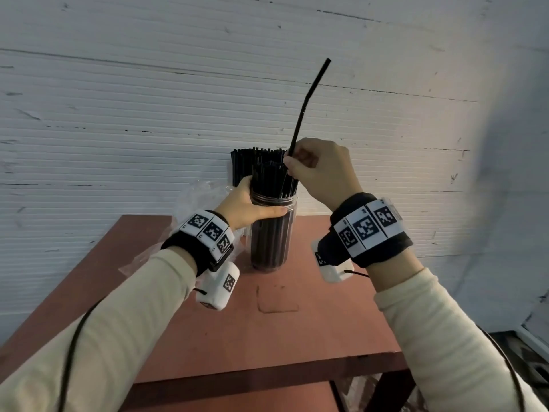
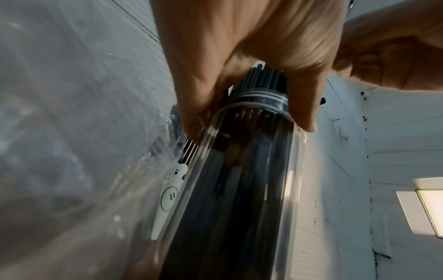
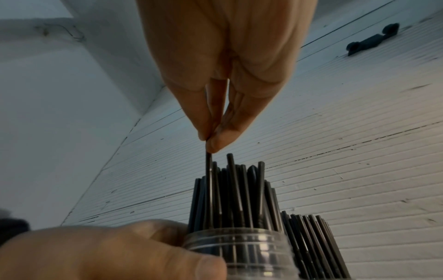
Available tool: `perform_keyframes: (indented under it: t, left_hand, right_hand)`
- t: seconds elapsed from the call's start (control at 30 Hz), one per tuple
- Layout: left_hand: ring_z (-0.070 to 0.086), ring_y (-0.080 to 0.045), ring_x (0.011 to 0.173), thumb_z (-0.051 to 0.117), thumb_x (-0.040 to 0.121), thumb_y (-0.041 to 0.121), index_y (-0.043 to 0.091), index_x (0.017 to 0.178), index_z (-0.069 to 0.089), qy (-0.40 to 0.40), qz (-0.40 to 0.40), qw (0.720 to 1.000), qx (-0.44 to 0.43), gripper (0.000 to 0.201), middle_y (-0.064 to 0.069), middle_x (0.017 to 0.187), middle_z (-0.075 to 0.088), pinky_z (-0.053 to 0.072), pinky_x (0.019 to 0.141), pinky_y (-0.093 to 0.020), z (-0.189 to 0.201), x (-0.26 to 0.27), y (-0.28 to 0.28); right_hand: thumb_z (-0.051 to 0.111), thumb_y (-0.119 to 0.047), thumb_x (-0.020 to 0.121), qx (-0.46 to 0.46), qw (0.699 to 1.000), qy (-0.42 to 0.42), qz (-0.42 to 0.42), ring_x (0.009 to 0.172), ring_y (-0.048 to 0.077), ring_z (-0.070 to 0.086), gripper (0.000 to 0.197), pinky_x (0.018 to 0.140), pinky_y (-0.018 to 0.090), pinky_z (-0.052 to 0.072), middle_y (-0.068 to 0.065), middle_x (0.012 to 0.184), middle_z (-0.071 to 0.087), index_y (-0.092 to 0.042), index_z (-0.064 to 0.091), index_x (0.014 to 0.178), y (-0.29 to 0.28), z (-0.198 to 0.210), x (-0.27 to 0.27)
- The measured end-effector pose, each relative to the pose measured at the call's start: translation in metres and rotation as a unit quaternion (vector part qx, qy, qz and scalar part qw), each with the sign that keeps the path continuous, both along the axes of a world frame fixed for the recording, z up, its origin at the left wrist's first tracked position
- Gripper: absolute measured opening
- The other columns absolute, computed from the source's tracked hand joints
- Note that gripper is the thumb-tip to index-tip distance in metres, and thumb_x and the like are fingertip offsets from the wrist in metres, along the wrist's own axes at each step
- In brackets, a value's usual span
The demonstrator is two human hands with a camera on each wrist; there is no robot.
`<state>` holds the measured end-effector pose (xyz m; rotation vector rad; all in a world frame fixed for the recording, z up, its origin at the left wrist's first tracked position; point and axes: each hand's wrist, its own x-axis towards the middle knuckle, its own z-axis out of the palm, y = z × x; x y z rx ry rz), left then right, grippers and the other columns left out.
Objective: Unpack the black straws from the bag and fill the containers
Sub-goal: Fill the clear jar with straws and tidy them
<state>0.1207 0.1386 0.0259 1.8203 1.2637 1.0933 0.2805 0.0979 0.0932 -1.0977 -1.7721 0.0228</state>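
Observation:
A clear plastic jar [image 1: 271, 233] packed with black straws stands on the reddish table [image 1: 267, 328]. My left hand [image 1: 255, 203] grips the jar just under its rim, thumb in front. My right hand [image 1: 289, 162] pinches a single bent black straw [image 1: 309, 105] whose lower end is in among the jar's straws. In the right wrist view, thumb and forefinger of the right hand [image 3: 210, 141] pinch the straw [image 3: 209, 170] above the jar rim [image 3: 239, 246]. The left wrist view shows my left hand [image 2: 251, 121] wrapped round the jar [image 2: 239, 199].
A second container of black straws [image 1: 246, 165] stands right behind the jar against the white wall; its white label [image 2: 167, 199] shows beside the jar. A crumpled clear plastic bag [image 1: 196, 197] lies at the back left. The table's front edge is near me.

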Motion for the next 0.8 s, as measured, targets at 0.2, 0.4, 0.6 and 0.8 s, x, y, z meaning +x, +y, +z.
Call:
perform_keyframes:
  t: [0.2, 0.4, 0.6, 0.8]
  left_hand:
    - [0.056, -0.010, 0.118, 0.079, 0.070, 0.051, 0.019, 0.135, 0.047, -0.023, -0.002, 1.000, -0.011, 0.079, 0.009, 0.125, 0.060, 0.041, 0.107, -0.033, -0.0029, -0.0028, 0.0058]
    - [0.058, -0.013, 0.115, 0.075, 0.055, 0.059, 0.018, 0.136, 0.045, -0.055, 0.007, 0.998, -0.025, 0.096, 0.004, 0.124, 0.061, 0.043, 0.107, -0.038, -0.0032, -0.0003, 0.0068]
    - [0.055, -0.013, 0.119, 0.079, 0.058, 0.055, 0.017, 0.139, 0.040, -0.054, -0.010, 0.998, -0.040, 0.098, 0.003, 0.129, 0.058, 0.041, 0.109, -0.037, -0.0018, -0.0004, 0.0051]
    - [0.052, -0.009, 0.115, 0.080, 0.078, 0.020, 0.016, 0.146, 0.030, -0.019, -0.043, 0.998, -0.037, 0.084, 0.008, 0.125, 0.054, 0.038, 0.096, -0.025, -0.0092, -0.0058, 0.0014]
  right_hand:
    - [0.067, -0.018, 0.086, 0.004, 1.000, 0.014, 0.000, 0.075, 0.019, 0.070, 0.011, 0.076, 0.038, 0.057, 0.004, 0.073, 0.070, -0.008, 0.069, 0.082, 0.0073, -0.0015, -0.0046]
    - [0.068, -0.018, 0.085, 0.006, 1.000, 0.018, 0.002, 0.075, 0.018, 0.071, 0.011, 0.074, 0.033, 0.057, 0.004, 0.073, 0.069, -0.009, 0.068, 0.080, 0.0077, -0.0026, -0.0041]
    - [0.069, -0.020, 0.085, -0.007, 1.000, 0.006, -0.007, 0.073, 0.015, 0.070, 0.010, 0.075, 0.030, 0.057, 0.003, 0.071, 0.070, -0.013, 0.068, 0.077, 0.0071, -0.0029, -0.0047]
    - [0.071, -0.020, 0.084, -0.020, 0.999, -0.026, -0.032, 0.059, 0.001, 0.052, 0.019, 0.059, 0.004, 0.038, -0.010, 0.060, 0.054, -0.015, 0.061, 0.069, 0.0039, -0.0083, -0.0037]
